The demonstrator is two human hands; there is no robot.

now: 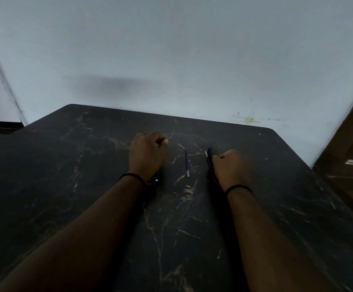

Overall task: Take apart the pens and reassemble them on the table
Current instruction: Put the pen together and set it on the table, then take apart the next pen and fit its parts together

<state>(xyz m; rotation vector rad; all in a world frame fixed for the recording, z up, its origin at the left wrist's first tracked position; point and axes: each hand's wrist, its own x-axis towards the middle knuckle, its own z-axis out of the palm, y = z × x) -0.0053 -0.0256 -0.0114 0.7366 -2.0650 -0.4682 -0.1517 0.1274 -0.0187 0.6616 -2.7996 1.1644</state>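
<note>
On desk [65,175]: refill [187,163] between fisted hands, left [147,155] grip contents unclear, right [230,168] beside pens [209,163].

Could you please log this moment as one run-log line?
left hand: fisted | right hand: fisted beside dark pen parts | thin blue refill: loose on black marble table

left hand [147,154]: fingers curled under, contents hidden; a small pale tip shows at its wrist | right hand [229,168]: closed, covers the near side of the dark pens [209,163], their count unclear | tabletop [65,186]: cut off left, right, bottom | whole view dim and soft
</note>
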